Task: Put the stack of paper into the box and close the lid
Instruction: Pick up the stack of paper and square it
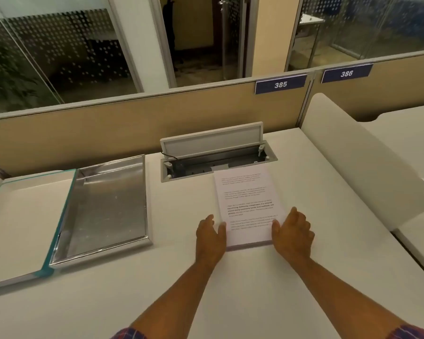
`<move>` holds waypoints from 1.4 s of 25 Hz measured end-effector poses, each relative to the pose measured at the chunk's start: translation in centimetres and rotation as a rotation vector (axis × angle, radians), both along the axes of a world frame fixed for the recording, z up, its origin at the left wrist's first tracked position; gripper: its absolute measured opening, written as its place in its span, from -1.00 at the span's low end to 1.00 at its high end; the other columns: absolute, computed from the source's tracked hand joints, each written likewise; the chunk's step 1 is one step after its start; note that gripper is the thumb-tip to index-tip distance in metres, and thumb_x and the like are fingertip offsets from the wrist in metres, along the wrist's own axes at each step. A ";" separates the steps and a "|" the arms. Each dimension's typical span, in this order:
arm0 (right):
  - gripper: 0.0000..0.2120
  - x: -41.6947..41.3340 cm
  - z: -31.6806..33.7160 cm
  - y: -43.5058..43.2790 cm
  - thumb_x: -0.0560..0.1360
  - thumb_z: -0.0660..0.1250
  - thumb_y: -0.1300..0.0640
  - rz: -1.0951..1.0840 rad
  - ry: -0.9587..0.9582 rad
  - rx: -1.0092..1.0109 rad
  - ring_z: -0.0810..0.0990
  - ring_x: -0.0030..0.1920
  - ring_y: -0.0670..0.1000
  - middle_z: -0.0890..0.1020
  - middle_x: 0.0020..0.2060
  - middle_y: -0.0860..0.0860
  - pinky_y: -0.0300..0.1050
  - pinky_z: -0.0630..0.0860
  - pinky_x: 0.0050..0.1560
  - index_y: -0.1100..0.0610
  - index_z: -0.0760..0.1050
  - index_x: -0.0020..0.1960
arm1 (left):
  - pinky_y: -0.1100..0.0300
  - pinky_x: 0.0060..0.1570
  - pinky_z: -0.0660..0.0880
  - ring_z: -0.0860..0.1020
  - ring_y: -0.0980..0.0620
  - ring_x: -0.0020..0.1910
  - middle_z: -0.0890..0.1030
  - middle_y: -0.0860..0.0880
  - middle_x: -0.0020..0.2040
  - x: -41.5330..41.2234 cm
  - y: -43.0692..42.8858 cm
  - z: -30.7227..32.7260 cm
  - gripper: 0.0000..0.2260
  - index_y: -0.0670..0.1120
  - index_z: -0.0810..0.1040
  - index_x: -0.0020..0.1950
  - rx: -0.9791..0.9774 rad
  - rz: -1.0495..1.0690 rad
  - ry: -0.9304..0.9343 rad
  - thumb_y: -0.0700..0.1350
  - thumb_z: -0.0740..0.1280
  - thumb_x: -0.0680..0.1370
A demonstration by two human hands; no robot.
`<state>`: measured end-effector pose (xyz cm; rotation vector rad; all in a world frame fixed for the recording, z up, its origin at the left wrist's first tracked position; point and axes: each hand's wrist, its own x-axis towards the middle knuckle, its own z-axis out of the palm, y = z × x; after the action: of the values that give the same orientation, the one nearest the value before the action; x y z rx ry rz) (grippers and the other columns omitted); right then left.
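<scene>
A stack of paper (249, 204) with printed text lies flat on the white desk, right of centre. My left hand (209, 237) rests against the stack's near left edge, thumb on the top sheet. My right hand (293, 232) does the same at the near right edge. The fingers of both hands lie spread on the desk, and the stack is not lifted. The box (108, 204), a shallow silver metal tray, stands to the left with nothing in it. Its lid (22, 216), white inside with a teal edge, lies swung open flat further left.
A cable hatch (218, 157) with its flap raised is set into the desk just behind the paper. A beige back panel (132, 123) closes off the far side. A white rounded divider (367, 167) stands on the right.
</scene>
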<state>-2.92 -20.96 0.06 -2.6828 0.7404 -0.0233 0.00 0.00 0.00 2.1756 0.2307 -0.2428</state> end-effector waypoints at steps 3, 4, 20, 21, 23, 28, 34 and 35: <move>-0.52 1.1 -0.3 -2.1 0.66 0.20 -0.04 -0.056 0.055 0.120 0.51 0.30 0.30 0.50 0.33 0.27 0.24 0.50 0.28 0.27 0.34 0.43 | 0.09 0.35 0.46 0.51 -0.13 0.45 0.49 -0.15 0.53 1.0 -1.8 0.4 -0.48 -0.17 0.37 0.60 -0.188 0.214 0.158 -0.01 0.32 0.67; -0.56 1.5 -0.3 -2.6 0.67 0.18 -0.01 -0.037 0.085 0.162 0.51 0.29 0.30 0.50 0.31 0.27 0.23 0.51 0.27 0.27 0.38 0.40 | 0.14 0.26 0.48 0.55 -0.11 0.39 0.50 -0.13 0.52 1.2 -2.0 0.7 -0.49 -0.18 0.40 0.57 -0.225 0.265 0.201 -0.03 0.35 0.65; -0.62 2.4 -1.8 -4.3 0.67 0.19 -0.01 0.033 0.077 0.249 0.51 0.25 0.28 0.50 0.27 0.24 0.21 0.54 0.26 0.25 0.49 0.31 | 0.16 -0.16 0.67 0.72 -0.09 -0.09 0.75 -0.15 0.04 4.0 -3.8 0.8 -0.68 -0.26 0.71 0.20 -0.494 0.286 0.358 -0.41 0.42 0.46; -0.63 2.4 -1.8 -4.3 0.67 0.18 0.00 0.034 0.076 0.245 0.51 0.24 0.27 0.50 0.26 0.24 0.21 0.55 0.25 0.25 0.49 0.30 | 0.22 -0.28 0.63 0.71 -0.04 -0.14 0.75 -0.14 0.01 4.2 -3.7 1.0 -0.68 -0.26 0.71 0.18 -0.489 0.266 0.361 -0.41 0.41 0.45; -0.64 2.4 -1.9 -4.4 0.67 0.19 0.01 0.041 0.077 0.240 0.51 0.25 0.27 0.50 0.27 0.24 0.21 0.55 0.25 0.25 0.49 0.31 | 0.21 -0.31 0.66 0.71 -0.05 -0.14 0.76 -0.16 0.04 4.9 -3.4 1.4 -0.72 -0.27 0.69 0.14 -0.502 0.251 0.394 -0.42 0.41 0.45; -0.68 2.6 -2.0 -4.8 0.67 0.20 0.08 0.059 0.084 0.252 0.51 0.24 0.30 0.49 0.25 0.27 0.23 0.54 0.25 0.29 0.47 0.29 | -0.12 0.14 0.70 0.75 -0.20 0.02 0.76 -0.22 0.06 6.6 -2.3 1.8 -0.77 -0.24 0.60 0.14 -0.561 0.219 0.527 -0.36 0.46 0.49; -0.67 2.8 -2.2 -5.1 0.67 0.19 0.08 0.066 0.096 0.262 0.51 0.25 0.28 0.48 0.26 0.25 0.25 0.54 0.27 0.28 0.45 0.32 | -0.19 0.17 0.67 0.72 -0.27 0.13 0.74 -0.25 0.17 7.9 -2.4 2.0 -0.62 -0.26 0.58 0.34 -0.616 0.158 0.530 -0.33 0.47 0.53; -0.68 2.8 -2.2 -5.1 0.67 0.20 0.08 0.064 0.092 0.269 0.51 0.24 0.28 0.48 0.26 0.25 0.25 0.54 0.27 0.28 0.46 0.30 | -0.19 0.09 0.69 0.71 -0.28 0.15 0.71 -0.26 0.21 8.1 -2.5 2.0 -0.61 -0.28 0.55 0.36 -0.633 0.183 0.530 -0.35 0.46 0.54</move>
<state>-0.15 -26.03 -2.18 -2.4610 0.6338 0.2030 8.06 -2.52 2.01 1.4229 0.5627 -0.6871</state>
